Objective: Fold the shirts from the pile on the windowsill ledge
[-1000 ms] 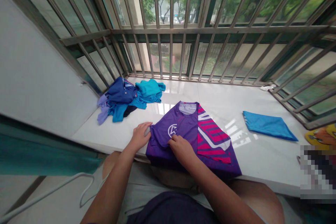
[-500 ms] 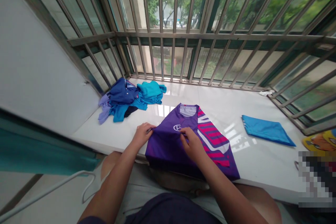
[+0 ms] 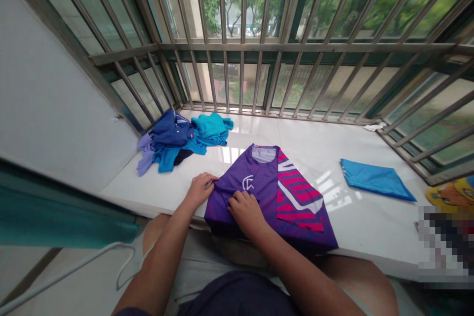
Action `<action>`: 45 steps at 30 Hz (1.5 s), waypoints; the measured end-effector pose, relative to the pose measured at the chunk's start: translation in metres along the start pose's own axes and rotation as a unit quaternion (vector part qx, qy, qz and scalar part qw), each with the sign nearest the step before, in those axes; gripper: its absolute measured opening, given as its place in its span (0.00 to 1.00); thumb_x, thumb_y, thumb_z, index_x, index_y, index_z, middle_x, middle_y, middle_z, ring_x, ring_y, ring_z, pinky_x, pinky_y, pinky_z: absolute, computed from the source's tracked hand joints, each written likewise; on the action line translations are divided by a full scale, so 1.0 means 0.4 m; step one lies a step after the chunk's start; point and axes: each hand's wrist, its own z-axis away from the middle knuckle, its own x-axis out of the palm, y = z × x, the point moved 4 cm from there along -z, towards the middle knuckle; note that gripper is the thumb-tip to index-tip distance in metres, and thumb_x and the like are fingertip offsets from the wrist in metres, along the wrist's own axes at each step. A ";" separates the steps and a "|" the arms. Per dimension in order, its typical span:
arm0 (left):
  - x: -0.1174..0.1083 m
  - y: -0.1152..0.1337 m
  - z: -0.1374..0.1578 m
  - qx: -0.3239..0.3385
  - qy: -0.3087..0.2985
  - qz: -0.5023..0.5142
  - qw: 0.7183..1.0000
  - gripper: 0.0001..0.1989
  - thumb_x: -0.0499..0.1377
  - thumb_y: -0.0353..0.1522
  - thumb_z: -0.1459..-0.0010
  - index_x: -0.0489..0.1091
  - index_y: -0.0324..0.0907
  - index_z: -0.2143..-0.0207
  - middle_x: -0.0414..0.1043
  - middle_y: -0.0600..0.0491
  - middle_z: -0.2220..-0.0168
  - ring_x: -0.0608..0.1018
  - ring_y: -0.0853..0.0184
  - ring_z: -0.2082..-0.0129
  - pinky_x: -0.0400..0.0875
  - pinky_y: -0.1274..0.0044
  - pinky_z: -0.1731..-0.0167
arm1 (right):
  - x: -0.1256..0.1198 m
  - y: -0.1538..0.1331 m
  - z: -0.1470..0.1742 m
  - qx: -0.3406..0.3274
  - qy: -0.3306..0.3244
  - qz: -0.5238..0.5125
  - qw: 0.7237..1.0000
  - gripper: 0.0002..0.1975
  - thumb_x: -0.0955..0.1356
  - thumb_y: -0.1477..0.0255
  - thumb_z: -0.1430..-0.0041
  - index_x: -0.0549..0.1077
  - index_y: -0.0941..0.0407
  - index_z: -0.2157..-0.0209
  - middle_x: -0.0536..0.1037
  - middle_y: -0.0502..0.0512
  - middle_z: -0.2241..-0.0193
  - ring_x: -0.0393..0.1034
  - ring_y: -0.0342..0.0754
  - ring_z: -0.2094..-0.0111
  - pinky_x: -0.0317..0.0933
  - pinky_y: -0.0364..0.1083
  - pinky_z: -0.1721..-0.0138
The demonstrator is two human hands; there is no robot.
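A purple jersey [image 3: 237, 217] lies before me on the white sill, its collar pointing toward the window. A pink sleeve with white stripes [image 3: 299, 197] is folded over its right side, and a white logo shows on the chest. At the jersey's left edge, my left hand [image 3: 201, 188] pinches the cloth between thumb and fingers. Below the logo, my right hand [image 3: 246, 212] bears on the jersey front with its fingers curled onto the fabric, which puckers there. The jersey's lower part hangs over the sill's front edge.
A heap of blue and lilac clothes [image 3: 177, 138] lies at the back left. To the right is a folded blue garment [image 3: 377, 180], with a yellow item [image 3: 452, 195] beyond it. Metal bars [image 3: 244, 47] line the window. A white hanger [image 3: 126, 261] is at lower left.
My right hand has moved left and toward me across the jersey front, uncovering the logo. My left hand stays at the left edge.
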 end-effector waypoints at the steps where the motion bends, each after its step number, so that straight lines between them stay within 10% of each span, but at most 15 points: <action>1: -0.001 0.000 0.001 0.004 0.002 0.005 1.000 0.15 0.60 0.25 0.37 0.82 0.48 0.53 0.82 0.51 0.56 0.82 0.60 0.53 0.75 0.66 0.48 | 0.007 -0.001 -0.009 0.001 0.005 -0.001 1.000 0.02 0.73 0.70 0.28 0.79 0.51 0.56 0.81 0.55 0.55 0.72 0.55 0.54 0.61 0.51 0.55; 10: -0.006 -0.002 0.001 -0.017 0.028 -0.005 0.999 0.14 0.58 0.24 0.43 0.82 0.46 0.63 0.80 0.50 0.59 0.81 0.59 0.55 0.76 0.65 0.49 | 0.008 -0.017 -0.008 -0.067 0.040 -0.053 0.996 0.06 0.71 0.65 0.26 0.78 0.51 0.57 0.82 0.54 0.58 0.72 0.54 0.51 0.59 0.54 0.43; 17: -0.007 0.024 0.000 -0.026 0.047 -0.043 0.998 0.10 0.58 0.31 0.35 0.79 0.46 0.66 0.80 0.49 0.62 0.81 0.58 0.57 0.76 0.65 0.51 | -0.031 0.167 -0.128 0.083 -0.039 -0.021 0.996 0.17 0.62 0.67 0.23 0.78 0.55 0.42 0.79 0.66 0.42 0.70 0.59 0.42 0.62 0.58 0.39; 27: 0.004 0.035 -0.002 -0.031 0.055 -0.100 0.993 0.09 0.61 0.34 0.32 0.73 0.46 0.68 0.77 0.48 0.64 0.78 0.56 0.59 0.73 0.65 0.54 | 0.062 0.280 -0.289 0.066 -0.098 -0.027 0.993 0.30 0.60 0.59 0.21 0.61 0.52 0.24 0.58 0.62 0.23 0.48 0.65 0.23 0.39 0.74 0.27; 38: 0.008 0.017 -0.001 -0.057 0.077 -0.106 0.990 0.05 0.63 0.33 0.33 0.72 0.47 0.65 0.77 0.49 0.63 0.78 0.55 0.60 0.74 0.63 0.54 | 0.023 0.391 -0.362 0.252 0.003 -0.032 0.967 0.29 0.62 0.62 0.23 0.62 0.64 0.29 0.71 0.79 0.36 0.65 0.70 0.36 0.62 0.65 0.39; 45: 0.010 0.006 -0.001 -0.066 0.084 -0.089 0.990 0.03 0.63 0.33 0.34 0.74 0.46 0.64 0.78 0.49 0.62 0.78 0.56 0.59 0.74 0.63 0.53 | 0.042 0.430 -0.448 0.206 -0.002 -0.084 0.975 0.22 0.64 0.70 0.24 0.66 0.56 0.32 0.82 0.62 0.47 0.73 0.57 0.44 0.64 0.50 0.45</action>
